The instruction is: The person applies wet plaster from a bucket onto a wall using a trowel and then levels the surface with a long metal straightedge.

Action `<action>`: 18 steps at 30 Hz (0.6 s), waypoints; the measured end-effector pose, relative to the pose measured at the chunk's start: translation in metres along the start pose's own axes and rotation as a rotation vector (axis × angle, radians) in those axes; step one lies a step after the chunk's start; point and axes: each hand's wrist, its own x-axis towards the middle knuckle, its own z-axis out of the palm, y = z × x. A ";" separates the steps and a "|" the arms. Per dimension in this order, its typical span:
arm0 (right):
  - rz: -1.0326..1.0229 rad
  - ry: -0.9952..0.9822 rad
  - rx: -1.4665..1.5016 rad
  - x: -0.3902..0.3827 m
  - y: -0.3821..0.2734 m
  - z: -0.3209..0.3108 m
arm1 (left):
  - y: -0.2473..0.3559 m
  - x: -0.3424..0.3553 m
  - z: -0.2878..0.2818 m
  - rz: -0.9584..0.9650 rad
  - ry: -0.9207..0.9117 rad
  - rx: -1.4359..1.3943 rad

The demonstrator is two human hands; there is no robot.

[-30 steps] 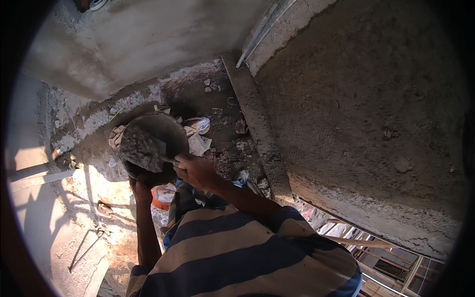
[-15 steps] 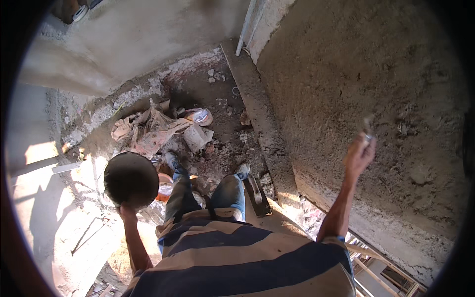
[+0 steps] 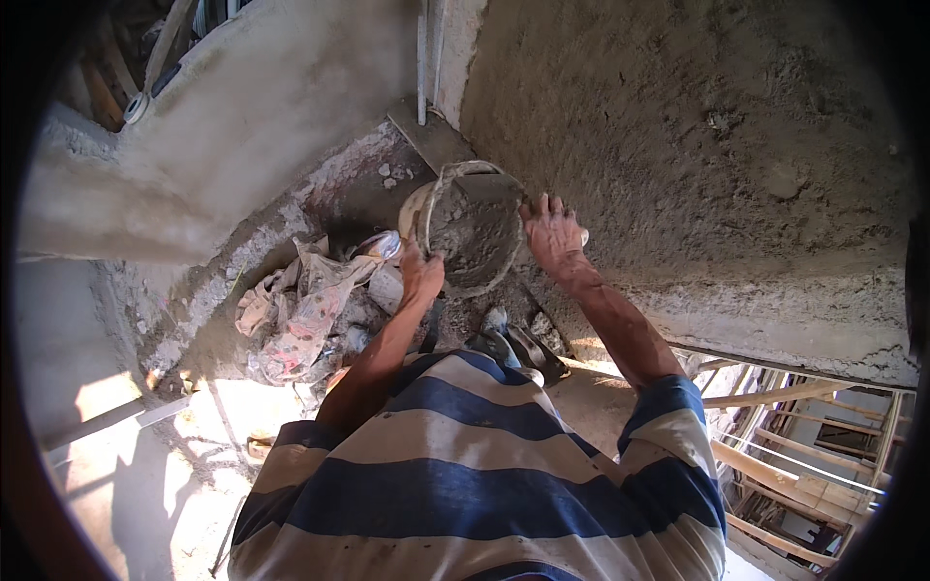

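A round bucket (image 3: 418,215) with a mortar-crusted rim is held out before my body, tilted so that its inside shows. Wet grey mortar (image 3: 475,232) lies in it. My left hand (image 3: 422,276) is closed on the near left part of the rim. At the right side of the rim is my right hand (image 3: 554,230), its fingers curled and touching or very near the edge. A pale rounded handle end (image 3: 584,236) sticks out beside that hand; the rest of this tool is hidden. Close by on the right stands a rough mortar-covered wall (image 3: 678,174).
Crumpled dirty sacking (image 3: 315,310) and rubble lie on the ground left of my feet. A smoother grey wall (image 3: 271,126) rises at the far left. A plank (image 3: 426,140) lies beyond the bucket. Wooden poles (image 3: 775,392) show below at the lower right.
The bucket has come from my left side to the middle front, its inside now in view. My right hand has moved from before the wall, leftward to the bucket's rim.
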 end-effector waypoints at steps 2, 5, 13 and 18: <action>0.154 -0.119 0.169 0.015 -0.017 -0.044 | 0.016 0.007 0.016 0.058 0.030 0.057; 0.088 -0.145 0.188 0.007 0.011 -0.009 | 0.073 -0.001 0.021 0.148 -0.082 0.072; 0.085 -0.146 1.111 -0.021 -0.038 0.032 | 0.086 0.004 -0.024 0.231 -0.291 0.220; 0.130 -0.063 1.220 -0.027 -0.086 0.028 | 0.028 0.015 -0.061 0.206 -0.151 -0.138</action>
